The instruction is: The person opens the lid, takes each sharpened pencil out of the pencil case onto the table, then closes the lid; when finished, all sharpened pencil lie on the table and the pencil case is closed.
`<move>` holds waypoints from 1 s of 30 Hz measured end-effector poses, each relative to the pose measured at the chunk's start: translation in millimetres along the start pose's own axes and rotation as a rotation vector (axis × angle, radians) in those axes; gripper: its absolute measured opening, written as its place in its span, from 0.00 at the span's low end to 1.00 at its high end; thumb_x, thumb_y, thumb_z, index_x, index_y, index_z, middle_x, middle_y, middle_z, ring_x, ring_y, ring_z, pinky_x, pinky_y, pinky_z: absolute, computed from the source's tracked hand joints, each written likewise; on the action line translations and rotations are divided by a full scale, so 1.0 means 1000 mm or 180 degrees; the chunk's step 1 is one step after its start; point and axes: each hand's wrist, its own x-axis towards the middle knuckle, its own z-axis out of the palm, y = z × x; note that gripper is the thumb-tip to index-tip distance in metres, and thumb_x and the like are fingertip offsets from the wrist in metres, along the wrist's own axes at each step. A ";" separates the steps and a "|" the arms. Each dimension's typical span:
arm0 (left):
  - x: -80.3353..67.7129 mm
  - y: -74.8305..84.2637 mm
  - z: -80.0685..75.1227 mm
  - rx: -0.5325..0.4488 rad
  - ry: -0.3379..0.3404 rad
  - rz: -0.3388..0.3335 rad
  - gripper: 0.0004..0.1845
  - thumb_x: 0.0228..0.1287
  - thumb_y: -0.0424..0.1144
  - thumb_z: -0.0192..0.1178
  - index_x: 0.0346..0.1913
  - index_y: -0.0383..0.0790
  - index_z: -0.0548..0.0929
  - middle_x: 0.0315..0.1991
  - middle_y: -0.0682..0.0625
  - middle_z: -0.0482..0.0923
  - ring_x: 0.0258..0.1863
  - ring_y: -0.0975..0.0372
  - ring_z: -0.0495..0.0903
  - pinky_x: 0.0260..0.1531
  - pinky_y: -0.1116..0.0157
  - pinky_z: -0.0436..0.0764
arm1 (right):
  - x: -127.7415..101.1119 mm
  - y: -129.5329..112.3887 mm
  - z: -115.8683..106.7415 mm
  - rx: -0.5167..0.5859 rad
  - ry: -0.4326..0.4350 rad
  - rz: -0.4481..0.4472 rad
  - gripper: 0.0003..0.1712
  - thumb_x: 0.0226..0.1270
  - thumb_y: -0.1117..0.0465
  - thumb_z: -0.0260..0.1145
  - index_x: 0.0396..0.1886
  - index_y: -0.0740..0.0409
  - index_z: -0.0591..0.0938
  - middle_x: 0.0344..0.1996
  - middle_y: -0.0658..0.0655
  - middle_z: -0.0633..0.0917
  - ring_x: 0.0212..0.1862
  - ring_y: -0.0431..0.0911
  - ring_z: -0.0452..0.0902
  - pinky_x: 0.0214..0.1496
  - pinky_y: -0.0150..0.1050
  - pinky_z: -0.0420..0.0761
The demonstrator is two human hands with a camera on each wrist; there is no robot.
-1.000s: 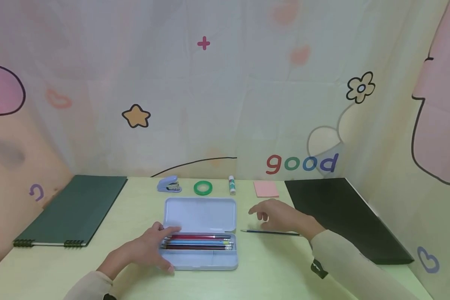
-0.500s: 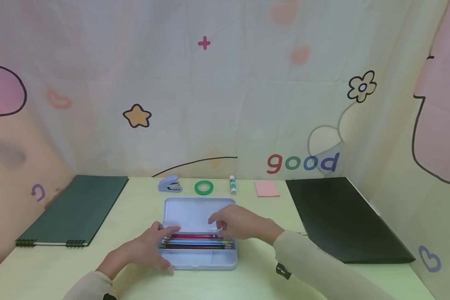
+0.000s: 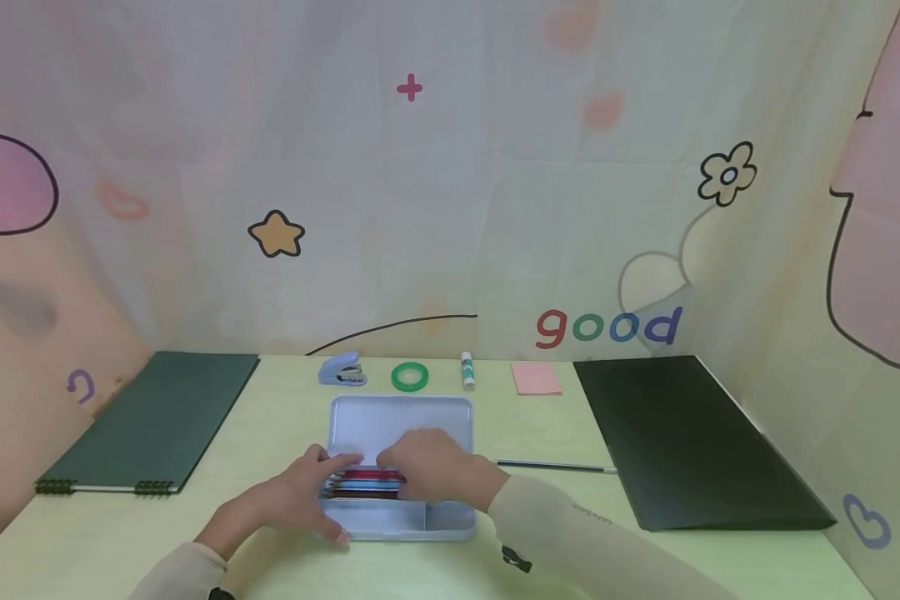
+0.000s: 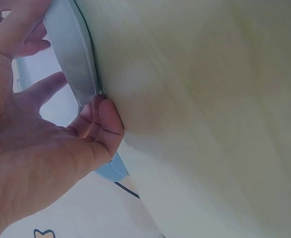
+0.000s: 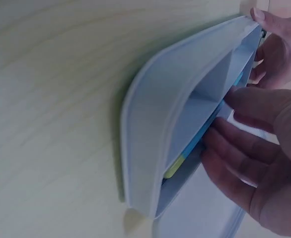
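Note:
An open pale blue pencil case (image 3: 382, 520) lies on the table, with red, blue and dark pencils (image 3: 367, 485) in its back compartment. My left hand (image 3: 292, 492) grips its left end, thumb at the front corner; in the left wrist view, curled fingers (image 4: 106, 121) meet its edge. My right hand (image 3: 435, 471) reaches into the case and covers the pencils' right ends. In the right wrist view, its thumb and fingers lie on either side of a blue pencil (image 5: 197, 136) with a yellow-green end. Whether they pinch it is unclear. A dark pencil (image 3: 555, 466) lies right of the case.
Behind the case stand a stapler (image 3: 342, 369), green tape (image 3: 409, 377), a glue stick (image 3: 467, 371) and pink sticky notes (image 3: 536, 378). A green spiral sketchbook (image 3: 157, 425) lies left, a black folder (image 3: 690, 442) right. A printed curtain (image 3: 420, 183) hangs behind the table.
My right hand has moved left from above the dark pencil on the table and down into the case. The left hand stays on the case's left end.

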 end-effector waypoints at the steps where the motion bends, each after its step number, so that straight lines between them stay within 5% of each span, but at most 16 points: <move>1: 0.000 0.000 0.000 -0.0003 0.0001 0.0007 0.52 0.41 0.48 0.83 0.72 0.48 0.68 0.50 0.45 0.63 0.53 0.52 0.67 0.54 0.48 0.73 | 0.001 -0.002 0.000 -0.0044 0.0006 0.0036 0.20 0.58 0.53 0.76 0.52 0.40 0.86 0.38 0.41 0.89 0.36 0.35 0.78 0.45 0.32 0.79; 14: 0.001 -0.001 -0.001 0.0001 0.0019 0.0099 0.51 0.41 0.47 0.83 0.72 0.48 0.69 0.47 0.44 0.63 0.49 0.54 0.67 0.47 0.54 0.72 | 0.004 -0.010 -0.002 -0.0563 -0.0063 -0.0158 0.21 0.63 0.57 0.72 0.56 0.34 0.84 0.40 0.40 0.88 0.35 0.37 0.79 0.42 0.32 0.79; 30: -0.001 0.001 -0.001 -0.0029 0.0004 0.0013 0.52 0.40 0.48 0.83 0.72 0.48 0.68 0.49 0.45 0.63 0.51 0.53 0.68 0.52 0.49 0.73 | 0.008 -0.001 0.006 0.0061 -0.0330 -0.0294 0.28 0.64 0.61 0.72 0.63 0.36 0.79 0.49 0.41 0.86 0.45 0.36 0.78 0.59 0.36 0.76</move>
